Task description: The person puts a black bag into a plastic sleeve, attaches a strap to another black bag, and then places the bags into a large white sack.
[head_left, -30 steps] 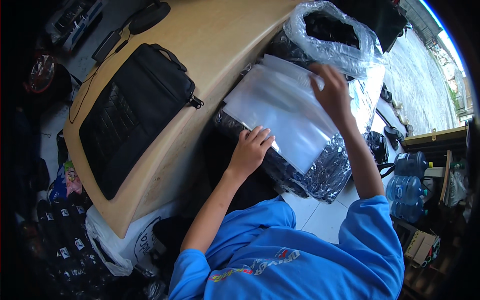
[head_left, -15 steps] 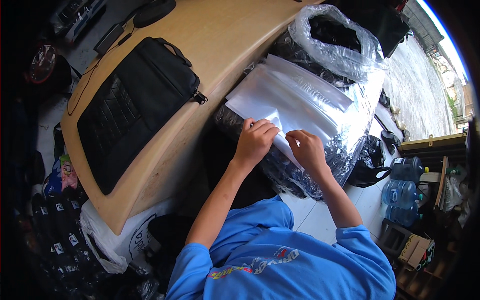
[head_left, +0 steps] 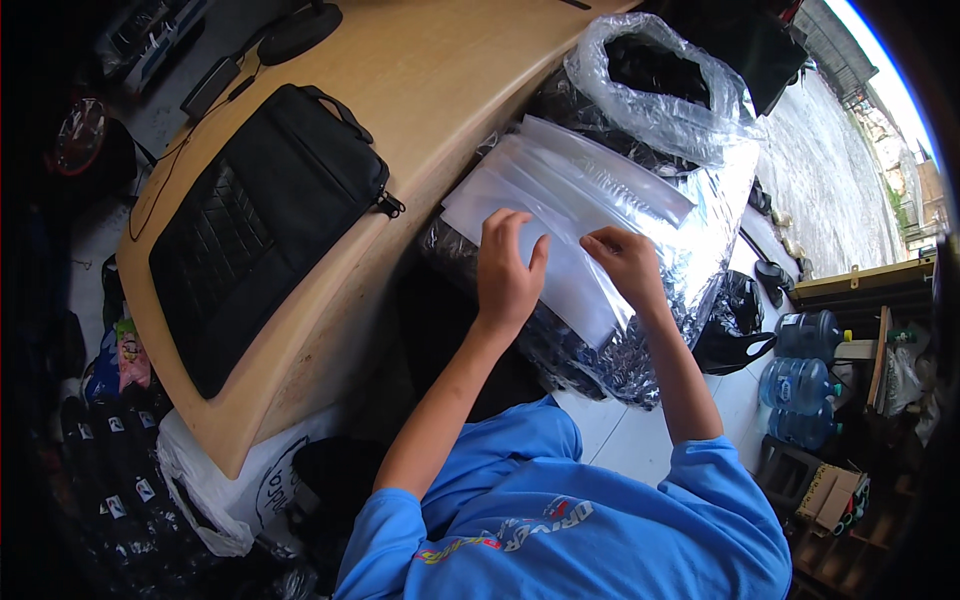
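Observation:
A stack of clear plastic sheets or bags (head_left: pixel 570 215) lies loosely layered on a large plastic-wrapped bundle (head_left: pixel 705 235) in front of me. My left hand (head_left: pixel 508 270) is over the near left part of the stack, its thumb spread from the fingers and nothing held. To its right, my right hand (head_left: pixel 628 262) is closed, fingertips pinched together close to the top sheet. Whether a plastic edge is between those fingertips is hidden. One sheet's near corner hangs down over the bundle's front, below and between my hands.
A wooden table (head_left: pixel 440 110) on the left carries a black laptop bag (head_left: pixel 275 215). Rolled clear plastic (head_left: pixel 735 100) rings a dark opening behind the stack. Large blue water bottles (head_left: pixel 800 385) and a black plastic bag (head_left: pixel 735 335) are at right; a white bag (head_left: pixel 215 500) is below the table.
My left hand has let go of the plastic and opened, turning slightly. The plastic edge that was lifted between both hands now lies flatter. My right hand has shifted slightly up and right.

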`<state>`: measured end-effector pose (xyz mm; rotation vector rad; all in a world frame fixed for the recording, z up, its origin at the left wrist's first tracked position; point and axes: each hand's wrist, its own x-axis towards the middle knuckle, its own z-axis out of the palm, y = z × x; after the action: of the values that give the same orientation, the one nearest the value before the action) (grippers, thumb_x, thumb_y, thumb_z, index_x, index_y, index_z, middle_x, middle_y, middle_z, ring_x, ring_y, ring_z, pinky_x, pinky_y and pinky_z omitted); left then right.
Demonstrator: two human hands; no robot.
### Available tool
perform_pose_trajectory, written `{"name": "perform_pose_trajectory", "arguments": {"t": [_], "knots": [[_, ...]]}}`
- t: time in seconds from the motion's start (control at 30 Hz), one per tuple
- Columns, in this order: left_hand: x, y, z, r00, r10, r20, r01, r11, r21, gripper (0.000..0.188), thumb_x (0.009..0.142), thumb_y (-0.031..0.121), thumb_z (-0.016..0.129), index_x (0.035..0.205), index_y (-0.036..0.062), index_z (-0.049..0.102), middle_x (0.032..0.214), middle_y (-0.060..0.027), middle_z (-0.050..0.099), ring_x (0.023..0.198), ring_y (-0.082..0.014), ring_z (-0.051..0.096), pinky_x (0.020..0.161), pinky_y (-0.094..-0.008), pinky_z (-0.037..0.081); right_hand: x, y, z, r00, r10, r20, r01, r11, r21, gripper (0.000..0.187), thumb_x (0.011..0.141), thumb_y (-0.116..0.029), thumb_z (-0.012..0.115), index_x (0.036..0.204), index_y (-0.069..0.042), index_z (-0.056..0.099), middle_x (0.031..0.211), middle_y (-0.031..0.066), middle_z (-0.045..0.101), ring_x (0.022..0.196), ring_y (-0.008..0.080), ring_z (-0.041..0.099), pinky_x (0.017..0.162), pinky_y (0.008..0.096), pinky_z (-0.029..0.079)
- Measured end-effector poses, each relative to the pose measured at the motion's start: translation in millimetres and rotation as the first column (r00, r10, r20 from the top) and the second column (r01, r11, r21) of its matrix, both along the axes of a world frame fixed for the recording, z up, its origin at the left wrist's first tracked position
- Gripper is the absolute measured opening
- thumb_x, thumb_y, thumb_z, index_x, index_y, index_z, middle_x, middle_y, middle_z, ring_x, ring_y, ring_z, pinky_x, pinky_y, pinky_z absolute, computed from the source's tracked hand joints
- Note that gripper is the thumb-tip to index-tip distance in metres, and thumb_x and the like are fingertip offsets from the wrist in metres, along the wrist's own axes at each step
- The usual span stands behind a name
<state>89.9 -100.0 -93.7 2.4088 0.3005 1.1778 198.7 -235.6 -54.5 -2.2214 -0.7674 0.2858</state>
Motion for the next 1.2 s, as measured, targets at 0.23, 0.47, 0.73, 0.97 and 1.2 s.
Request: {"name": "perform_pose_trajectory", "arguments": {"t": [0.23, 0.47, 0.73, 0.97, 1.2], "knots": [[19.0, -18.7, 2.9, 0.954, -0.250, 0.165, 0.149, -0.084, -0.985, 0.031, 0.084, 0.017, 0.067, 0.101, -0.0061, 0.056, 0.086, -0.0101, 0.062, 0.075, -0.0164, 0.064, 0.065, -0.0286, 0.056, -0.8, 4.7, -2.3, 0.998, -0.006, -0.058, 0.009, 0.998, 0.066, 0.023, 0.074, -0.022, 0.073, 0.082, -0.001, 0.067, 0.061, 0.0058, 0.058, 0.055, 0.0117, 0.051, 0.054, 0.0277, 0.041], [7.8, -14.1, -11.9, 0.970, -0.179, 0.166, 0.147, -0.112, -0.983, 0.019, 0.085, 0.012, 0.065, 0.092, -0.0046, 0.059, 0.081, -0.0100, 0.064, 0.069, -0.0163, 0.065, 0.064, -0.0291, 0.056, 7.5, 4.2, -0.2, 0.999, -0.012, -0.050, 0.015, 0.998, 0.064, 0.023, 0.075, -0.019, 0.072, 0.087, -0.001, 0.067, 0.070, 0.0102, 0.065, 0.064, 0.0165, 0.062, 0.062, 0.0288, 0.048], [6.5, -6.0, -5.6, 0.957, -0.205, 0.207, 0.200, -0.055, -0.978, 0.026, 0.084, 0.017, 0.068, 0.096, -0.0046, 0.059, 0.077, -0.0088, 0.064, 0.066, -0.0155, 0.064, 0.063, -0.0280, 0.055, -5.9, 1.9, 34.4, 0.945, 0.313, 0.096, -0.295, 0.941, -0.168, 0.032, 0.076, -0.014, 0.071, 0.106, -0.005, 0.064, 0.092, 0.0129, 0.067, 0.075, 0.0227, 0.066, 0.068, 0.0315, 0.052], [6.2, -14.9, -12.6, 0.950, -0.239, 0.203, 0.232, 0.100, -0.968, 0.027, 0.080, 0.003, 0.067, 0.101, -0.0081, 0.055, 0.074, -0.0110, 0.065, 0.063, -0.0148, 0.065, 0.058, -0.0251, 0.054, 21.9, -6.0, 43.9, 0.930, 0.272, 0.245, -0.211, 0.945, -0.250, 0.029, 0.083, -0.008, 0.059, 0.111, -0.007, 0.061, 0.084, 0.0157, 0.068, 0.078, 0.0308, 0.067, 0.071, 0.0377, 0.051], [-16.5, -11.6, -27.9, 0.980, -0.198, 0.025, 0.038, 0.062, -0.997, 0.035, 0.081, -0.001, 0.063, 0.111, -0.0097, 0.048, 0.079, -0.0137, 0.063, 0.063, -0.0173, 0.064, 0.056, -0.0271, 0.055, 62.0, -9.1, 73.5, 0.888, 0.252, 0.384, -0.139, 0.944, -0.298, 0.034, 0.083, -0.004, 0.051, 0.117, -0.008, 0.057, 0.094, 0.0155, 0.067, 0.084, 0.0333, 0.065, 0.076, 0.0410, 0.051]]}}
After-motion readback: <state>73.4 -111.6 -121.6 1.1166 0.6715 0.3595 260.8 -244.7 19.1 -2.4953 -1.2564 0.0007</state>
